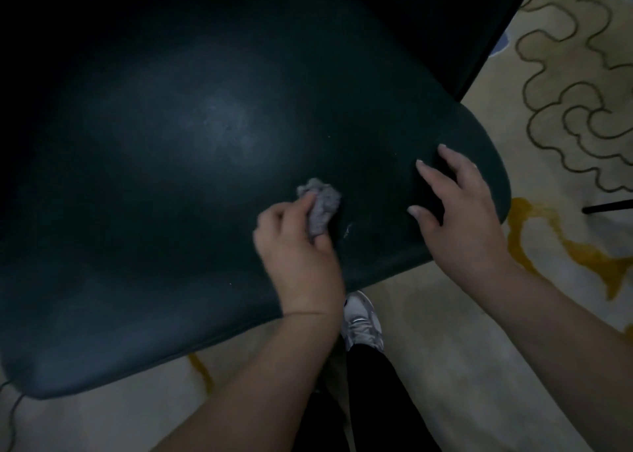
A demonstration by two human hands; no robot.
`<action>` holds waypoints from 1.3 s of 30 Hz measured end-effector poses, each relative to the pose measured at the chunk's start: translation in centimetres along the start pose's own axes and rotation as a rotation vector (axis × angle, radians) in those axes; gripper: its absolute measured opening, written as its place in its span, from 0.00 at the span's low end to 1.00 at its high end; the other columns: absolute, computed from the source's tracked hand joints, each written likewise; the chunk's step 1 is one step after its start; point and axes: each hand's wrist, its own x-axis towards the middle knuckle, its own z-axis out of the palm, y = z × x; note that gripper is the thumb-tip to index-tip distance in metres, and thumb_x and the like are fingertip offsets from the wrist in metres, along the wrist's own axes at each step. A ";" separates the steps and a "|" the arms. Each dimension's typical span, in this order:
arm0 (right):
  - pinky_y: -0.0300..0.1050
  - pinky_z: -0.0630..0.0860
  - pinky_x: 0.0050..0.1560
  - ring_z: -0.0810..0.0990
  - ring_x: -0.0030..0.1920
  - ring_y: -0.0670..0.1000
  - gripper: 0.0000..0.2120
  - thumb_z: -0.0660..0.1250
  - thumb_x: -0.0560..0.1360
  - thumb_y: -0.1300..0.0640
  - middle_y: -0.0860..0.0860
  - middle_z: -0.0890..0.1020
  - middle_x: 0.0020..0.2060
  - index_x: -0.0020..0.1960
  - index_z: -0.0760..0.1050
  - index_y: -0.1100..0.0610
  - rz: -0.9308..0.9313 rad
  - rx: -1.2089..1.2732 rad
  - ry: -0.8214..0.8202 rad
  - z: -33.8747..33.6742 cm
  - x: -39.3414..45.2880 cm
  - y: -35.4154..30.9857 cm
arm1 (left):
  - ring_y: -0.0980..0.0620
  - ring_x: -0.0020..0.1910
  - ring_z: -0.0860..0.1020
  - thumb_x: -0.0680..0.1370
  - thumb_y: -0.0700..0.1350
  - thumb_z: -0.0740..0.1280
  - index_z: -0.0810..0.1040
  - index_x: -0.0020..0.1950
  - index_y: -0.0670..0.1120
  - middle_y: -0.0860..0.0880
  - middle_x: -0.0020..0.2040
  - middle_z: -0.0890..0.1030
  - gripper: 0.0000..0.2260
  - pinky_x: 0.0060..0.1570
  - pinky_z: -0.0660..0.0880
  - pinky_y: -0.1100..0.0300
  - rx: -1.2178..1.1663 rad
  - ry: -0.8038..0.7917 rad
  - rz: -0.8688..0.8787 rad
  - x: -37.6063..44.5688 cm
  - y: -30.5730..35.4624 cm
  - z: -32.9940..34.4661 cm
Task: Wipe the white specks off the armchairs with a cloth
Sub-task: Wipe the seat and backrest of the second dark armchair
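Note:
A dark green leather armchair seat (191, 164) fills most of the view. My left hand (298, 249) grips a crumpled grey cloth (320, 205) and presses it on the seat near the front edge. A whitish smear (348, 229) lies just right of the cloth, and tiny white specks (329, 137) dot the leather. My right hand (459, 208) rests on the seat's right front corner with its fingers spread and straight.
The armchair's dark backrest (428, 23) rises at the top right. A cream carpet with olive swirls and yellow patches (565, 109) lies around the chair. My white shoe (363, 321) and dark trouser leg (373, 400) stand below the seat edge.

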 end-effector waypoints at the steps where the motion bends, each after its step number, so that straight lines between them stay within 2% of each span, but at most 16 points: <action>1: 0.38 0.46 0.71 0.55 0.75 0.54 0.28 0.70 0.74 0.59 0.51 0.59 0.75 0.72 0.68 0.53 -0.002 -0.002 -0.001 0.0 0.1 0.0 | 0.43 0.50 0.73 0.68 0.29 0.68 0.82 0.57 0.42 0.40 0.52 0.76 0.19 0.52 0.68 0.61 -0.024 -0.023 0.017 -0.1 1.2 1.3; 5: 0.40 0.49 0.73 0.57 0.75 0.55 0.28 0.71 0.73 0.60 0.53 0.60 0.75 0.71 0.69 0.56 -0.021 0.002 0.000 0.0 0.2 0.1 | 0.45 0.50 0.71 0.68 0.30 0.69 0.81 0.58 0.44 0.42 0.52 0.76 0.21 0.52 0.73 0.49 -0.061 -0.131 0.108 -0.3 4.0 3.8; 9: 0.46 0.53 0.74 0.57 0.75 0.56 0.28 0.72 0.73 0.59 0.53 0.60 0.75 0.71 0.69 0.55 -0.014 0.028 0.003 0.0 0.1 0.2 | 0.41 0.49 0.74 0.66 0.29 0.67 0.83 0.56 0.43 0.40 0.51 0.77 0.20 0.51 0.70 0.55 0.023 -0.203 0.287 1.0 0.8 0.5; 11: 0.42 0.51 0.73 0.57 0.75 0.55 0.28 0.71 0.73 0.58 0.53 0.60 0.75 0.71 0.68 0.54 -0.013 0.028 -0.001 0.0 0.2 0.2 | 0.38 0.51 0.75 0.68 0.30 0.66 0.82 0.55 0.41 0.38 0.51 0.77 0.18 0.53 0.69 0.56 0.117 -0.144 0.227 4.2 -1.1 -1.7; 13: 0.40 0.49 0.73 0.56 0.75 0.54 0.28 0.71 0.73 0.58 0.52 0.59 0.75 0.72 0.68 0.53 -0.010 0.031 -0.008 0.0 0.2 0.3 | 0.39 0.56 0.74 0.73 0.34 0.65 0.80 0.59 0.42 0.38 0.55 0.76 0.16 0.58 0.66 0.59 0.193 -0.018 0.066 8.6 -1.9 -2.6; 16: 0.40 0.49 0.73 0.56 0.75 0.53 0.28 0.71 0.73 0.58 0.50 0.59 0.75 0.72 0.68 0.52 -0.001 0.048 0.002 0.1 0.1 0.5 | 0.45 0.60 0.73 0.77 0.41 0.65 0.79 0.63 0.45 0.41 0.60 0.76 0.15 0.60 0.65 0.64 0.137 0.053 -0.051 13.2 0.0 -0.2; 19: 0.41 0.51 0.73 0.58 0.74 0.52 0.28 0.72 0.73 0.58 0.50 0.59 0.75 0.71 0.69 0.52 -0.008 0.069 0.004 0.0 0.2 0.6 | 0.48 0.55 0.74 0.75 0.35 0.64 0.80 0.59 0.41 0.39 0.58 0.77 0.14 0.55 0.66 0.71 0.028 -0.122 0.150 11.1 3.6 3.7; 22: 0.40 0.53 0.72 0.59 0.74 0.52 0.29 0.72 0.72 0.57 0.50 0.58 0.76 0.71 0.68 0.52 -0.024 0.059 -0.019 -0.1 0.3 0.9 | 0.42 0.53 0.74 0.74 0.34 0.65 0.82 0.60 0.44 0.41 0.54 0.78 0.16 0.54 0.71 0.53 0.063 -0.312 0.445 5.1 4.2 3.8; 23: 0.39 0.52 0.71 0.59 0.74 0.51 0.29 0.72 0.72 0.57 0.50 0.57 0.76 0.71 0.68 0.52 -0.027 0.050 -0.024 -0.2 0.3 1.0 | 0.41 0.52 0.73 0.74 0.34 0.66 0.82 0.59 0.45 0.42 0.53 0.78 0.16 0.53 0.71 0.54 0.082 -0.339 0.497 4.2 3.3 3.0; 26: 0.38 0.52 0.71 0.60 0.74 0.50 0.28 0.72 0.73 0.56 0.49 0.57 0.76 0.71 0.69 0.52 -0.022 0.081 -0.026 -0.3 0.2 1.0 | 0.45 0.50 0.75 0.71 0.30 0.67 0.83 0.56 0.42 0.42 0.51 0.78 0.16 0.49 0.69 0.70 0.090 -0.338 0.415 6.3 1.1 -0.1; 27: 0.39 0.52 0.72 0.60 0.74 0.50 0.28 0.72 0.73 0.57 0.49 0.57 0.76 0.71 0.69 0.52 -0.020 0.104 -0.023 -0.3 0.2 0.9 | 0.50 0.49 0.74 0.72 0.30 0.66 0.83 0.56 0.41 0.41 0.51 0.78 0.16 0.46 0.65 0.77 0.104 -0.283 0.342 8.0 1.0 -0.6; 29: 0.44 0.56 0.74 0.60 0.74 0.51 0.28 0.72 0.72 0.58 0.49 0.57 0.76 0.71 0.69 0.52 -0.019 0.124 -0.012 -0.2 0.1 0.9 | 0.64 0.43 0.71 0.75 0.31 0.64 0.81 0.58 0.39 0.45 0.49 0.76 0.14 0.43 0.61 0.82 0.119 -0.154 0.213 11.8 1.5 -0.1; 31: 0.48 0.58 0.74 0.60 0.74 0.51 0.28 0.72 0.72 0.58 0.49 0.57 0.76 0.71 0.69 0.52 -0.020 0.122 -0.003 -0.1 0.0 0.8 | 0.66 0.45 0.71 0.76 0.32 0.62 0.81 0.59 0.41 0.49 0.52 0.75 0.14 0.46 0.63 0.79 0.109 -0.101 0.187 13.5 3.2 1.7; 34: 0.46 0.58 0.73 0.60 0.74 0.51 0.28 0.73 0.72 0.58 0.50 0.58 0.75 0.71 0.69 0.53 -0.031 0.109 0.006 -0.1 0.0 1.0 | 0.46 0.57 0.75 0.75 0.34 0.63 0.83 0.55 0.47 0.43 0.57 0.79 0.14 0.54 0.67 0.64 0.103 -0.230 0.389 11.5 5.4 4.5; 36: 0.47 0.59 0.73 0.61 0.73 0.52 0.28 0.73 0.72 0.58 0.51 0.58 0.75 0.70 0.70 0.54 -0.036 0.100 0.003 -0.2 0.1 0.9 | 0.41 0.54 0.75 0.76 0.35 0.65 0.83 0.56 0.45 0.41 0.54 0.79 0.13 0.55 0.71 0.55 0.101 -0.375 0.535 8.6 4.9 4.7; 39: 0.51 0.61 0.74 0.59 0.74 0.53 0.28 0.73 0.72 0.58 0.52 0.57 0.76 0.70 0.70 0.55 -0.036 0.061 -0.013 -0.5 0.1 0.6 | 0.41 0.48 0.76 0.74 0.36 0.70 0.83 0.58 0.44 0.41 0.49 0.79 0.13 0.49 0.72 0.51 0.158 -0.403 0.625 4.5 1.7 1.7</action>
